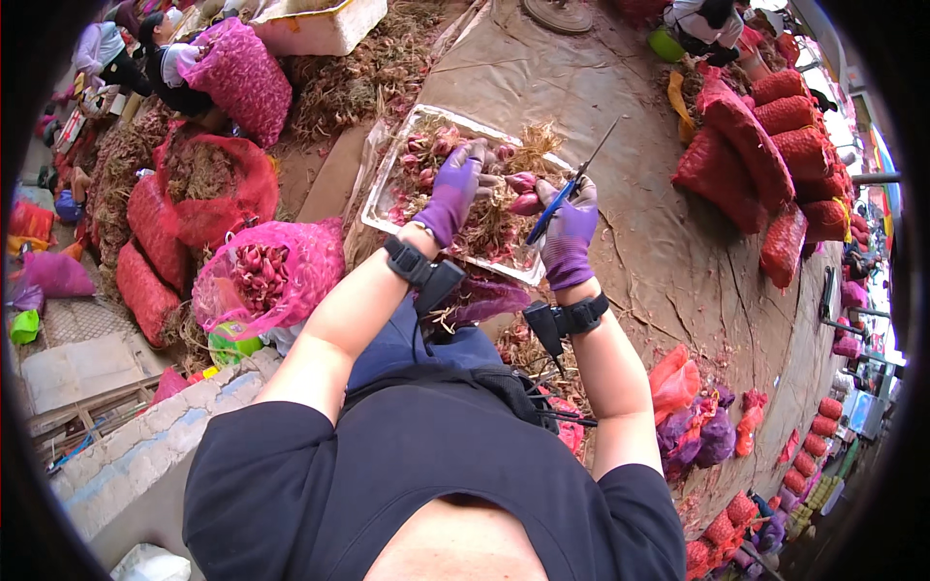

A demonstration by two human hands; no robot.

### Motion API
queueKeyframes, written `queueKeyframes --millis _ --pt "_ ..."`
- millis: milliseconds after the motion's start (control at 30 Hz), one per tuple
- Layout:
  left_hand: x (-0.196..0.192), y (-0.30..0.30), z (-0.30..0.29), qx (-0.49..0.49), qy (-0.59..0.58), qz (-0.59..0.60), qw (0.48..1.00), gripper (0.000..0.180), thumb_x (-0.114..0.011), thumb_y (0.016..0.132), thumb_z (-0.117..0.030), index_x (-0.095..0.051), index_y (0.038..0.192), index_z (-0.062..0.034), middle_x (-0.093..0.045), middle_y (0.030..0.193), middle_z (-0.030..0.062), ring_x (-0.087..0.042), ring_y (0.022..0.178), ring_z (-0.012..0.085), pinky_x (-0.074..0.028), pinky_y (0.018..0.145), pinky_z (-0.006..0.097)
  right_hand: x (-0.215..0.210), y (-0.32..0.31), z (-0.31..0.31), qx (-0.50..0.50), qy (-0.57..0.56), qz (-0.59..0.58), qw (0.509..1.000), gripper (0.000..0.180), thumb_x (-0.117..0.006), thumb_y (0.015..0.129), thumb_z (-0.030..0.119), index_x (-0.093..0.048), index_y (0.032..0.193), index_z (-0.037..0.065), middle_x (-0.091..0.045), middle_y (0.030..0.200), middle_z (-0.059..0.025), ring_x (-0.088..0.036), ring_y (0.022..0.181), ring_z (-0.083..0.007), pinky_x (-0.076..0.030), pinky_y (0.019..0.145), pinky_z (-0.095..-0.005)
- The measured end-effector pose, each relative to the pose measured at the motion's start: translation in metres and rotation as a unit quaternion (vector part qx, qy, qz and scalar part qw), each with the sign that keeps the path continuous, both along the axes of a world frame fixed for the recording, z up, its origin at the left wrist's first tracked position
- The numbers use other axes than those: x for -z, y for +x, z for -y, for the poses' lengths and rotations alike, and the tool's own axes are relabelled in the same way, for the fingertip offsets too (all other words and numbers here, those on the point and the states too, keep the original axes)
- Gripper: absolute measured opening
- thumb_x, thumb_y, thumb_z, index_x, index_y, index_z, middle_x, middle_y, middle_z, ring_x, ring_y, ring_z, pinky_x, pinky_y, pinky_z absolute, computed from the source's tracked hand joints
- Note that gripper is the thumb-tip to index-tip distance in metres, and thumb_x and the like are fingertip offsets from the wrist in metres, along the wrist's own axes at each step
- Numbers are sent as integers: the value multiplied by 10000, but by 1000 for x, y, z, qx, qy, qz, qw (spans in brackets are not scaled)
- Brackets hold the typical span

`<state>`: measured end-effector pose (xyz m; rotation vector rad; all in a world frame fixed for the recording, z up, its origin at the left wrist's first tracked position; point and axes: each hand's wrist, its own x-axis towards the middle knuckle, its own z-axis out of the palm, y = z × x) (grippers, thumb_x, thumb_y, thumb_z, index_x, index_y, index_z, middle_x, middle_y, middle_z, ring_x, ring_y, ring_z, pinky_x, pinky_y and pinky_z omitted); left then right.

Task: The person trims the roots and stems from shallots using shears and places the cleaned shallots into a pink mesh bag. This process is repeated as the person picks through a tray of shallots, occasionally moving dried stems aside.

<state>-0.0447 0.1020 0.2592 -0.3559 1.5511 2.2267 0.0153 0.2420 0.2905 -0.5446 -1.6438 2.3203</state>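
My left hand (453, 194), in a purple glove with grey fingertips, is closed over the white foam tray (387, 174). Its fingers seem to pinch the dry stalks of a small bunch of shallots (524, 202), whose red bulbs point towards my right hand. Purple-gloved too, my right hand (570, 232) grips scissors (550, 209) by their blue handles, with the blades pointing up and away to the right. Loose shallots (426, 176) and dry stalks (538, 150) lie in the tray below. Part of the stalks is hidden by my left fingers.
Left of me stands a pink mesh bag (320, 261) of shallots, near red mesh sacks (150, 290). Dried stalks (358, 77) are heaped beyond. Full red sacks (736, 155) lie on the brown tarp (668, 290) at right. Other people (174, 68) work at far left and far right.
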Motion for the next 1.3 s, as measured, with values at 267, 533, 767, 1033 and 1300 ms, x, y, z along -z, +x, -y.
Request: queueKeyframes --millis 267,533,767,1033,1300 --pt "-4 17 -22 122 124 76 982 312 -576 906 -471 -588 935 -160 -647 848 16 -599 671 122 -522 551 265 -4 -8 -1 -5 -103 9 995 293 -640 839 -22 -515 1093 53 -624 847 -54 -641 702 -155 -525 589 -247" --pt "-15 -20 -2 119 285 170 936 441 -506 943 -469 -421 617 -184 -480 569 -11 -460 511 110 -363 449 231 14 19 -66 -233 409 77 879 520 -676 842 319 -388 1159 25 -593 919 -114 -614 779 -170 -511 682 -301" --pt "4 -22 -9 102 161 71 979 340 -484 939 -489 -560 910 -160 -567 773 -2 -576 682 112 -491 558 277 24 44 -45 -275 402 131 863 685 -781 699 419 -419 1123 20 -573 875 -130 -589 788 -265 -473 750 -388" --pt "-6 -13 -6 202 50 -141 968 323 -410 1004 -355 -542 1118 -84 -564 956 -7 -551 811 71 -497 750 235 13 30 -33 -238 455 104 852 571 -740 753 475 -478 1003 34 -561 778 -171 -565 701 -345 -454 648 -416" --pt "-6 -9 -10 166 152 -16 974 269 -468 989 -364 -542 1056 -114 -570 907 -25 -572 793 68 -502 732 246 25 32 -28 -218 494 144 829 493 -620 839 520 -527 936 46 -588 749 -180 -579 685 -371 -463 651 -421"
